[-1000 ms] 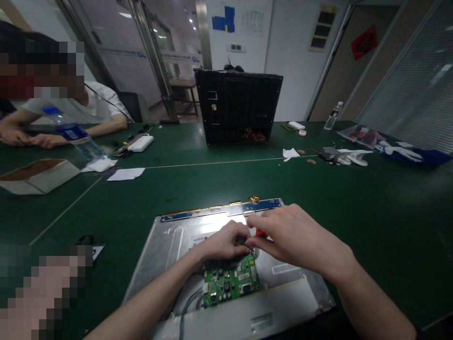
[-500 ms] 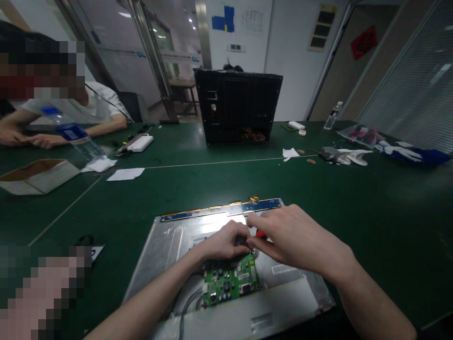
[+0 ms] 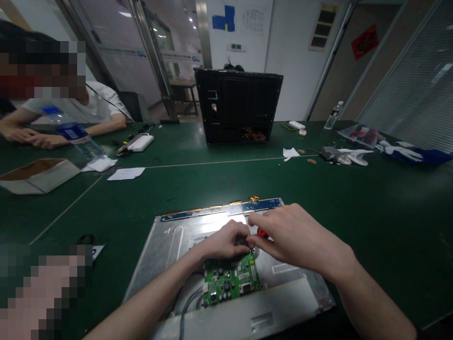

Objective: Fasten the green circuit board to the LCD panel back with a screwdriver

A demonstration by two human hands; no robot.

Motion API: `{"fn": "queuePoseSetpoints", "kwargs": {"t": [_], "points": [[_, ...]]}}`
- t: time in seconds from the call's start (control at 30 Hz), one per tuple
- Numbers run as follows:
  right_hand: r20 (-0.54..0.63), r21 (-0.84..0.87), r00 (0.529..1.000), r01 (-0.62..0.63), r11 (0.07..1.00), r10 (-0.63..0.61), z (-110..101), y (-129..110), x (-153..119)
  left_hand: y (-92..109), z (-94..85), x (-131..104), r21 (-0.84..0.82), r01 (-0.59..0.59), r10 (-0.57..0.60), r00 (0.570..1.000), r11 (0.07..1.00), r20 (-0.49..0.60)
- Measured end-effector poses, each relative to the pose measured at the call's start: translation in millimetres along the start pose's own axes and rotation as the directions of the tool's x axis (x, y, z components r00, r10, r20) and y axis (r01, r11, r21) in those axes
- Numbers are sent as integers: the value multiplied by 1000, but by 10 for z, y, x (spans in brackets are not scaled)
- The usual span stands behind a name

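Note:
A metal-backed display panel lies before me, with a green circuit board on its middle and a blue circuit strip along its far edge. My left hand rests over the board's far part, fingers curled and pressed together; whatever they pinch is hidden. Close against it, my right hand is closed around a tool with a red-and-black handle, mostly covered by the fingers. Both hands' fingertips meet near the board's far right corner. Grey cables run from the board's left side.
Across the green table stands a black monitor housing. To the left are an open box, a water bottle and a seated person. Gloves and another bottle are at right.
My right fingers have shifted slightly around the red-and-black handle, and more of its red shows. My left hand, the panel and the board stay in place.

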State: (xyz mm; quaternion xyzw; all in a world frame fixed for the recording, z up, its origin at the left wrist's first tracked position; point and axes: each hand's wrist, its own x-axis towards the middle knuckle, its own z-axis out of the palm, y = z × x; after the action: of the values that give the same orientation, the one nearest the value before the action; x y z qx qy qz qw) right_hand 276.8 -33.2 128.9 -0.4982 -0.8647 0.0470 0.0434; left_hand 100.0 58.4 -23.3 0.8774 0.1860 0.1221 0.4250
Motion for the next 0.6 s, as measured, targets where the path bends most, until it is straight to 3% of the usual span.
{"fn": "queuePoseSetpoints", "kwargs": {"t": [0.2, 0.43, 0.6], "points": [[-19, 37, 998, 54, 998, -53, -21, 1, -35, 5, -1, 0, -5, -16, 16, 1000, 1000, -6], [2, 7, 1000, -8, 1000, 8, -2, -3, 1, 6, 0, 1, 5, -2, 2, 1000, 1000, -3], [-43, 32, 998, 54, 998, -53, -4, -3, -19, -8, 7, -7, -4, -21, 21, 1000, 1000, -19]]}}
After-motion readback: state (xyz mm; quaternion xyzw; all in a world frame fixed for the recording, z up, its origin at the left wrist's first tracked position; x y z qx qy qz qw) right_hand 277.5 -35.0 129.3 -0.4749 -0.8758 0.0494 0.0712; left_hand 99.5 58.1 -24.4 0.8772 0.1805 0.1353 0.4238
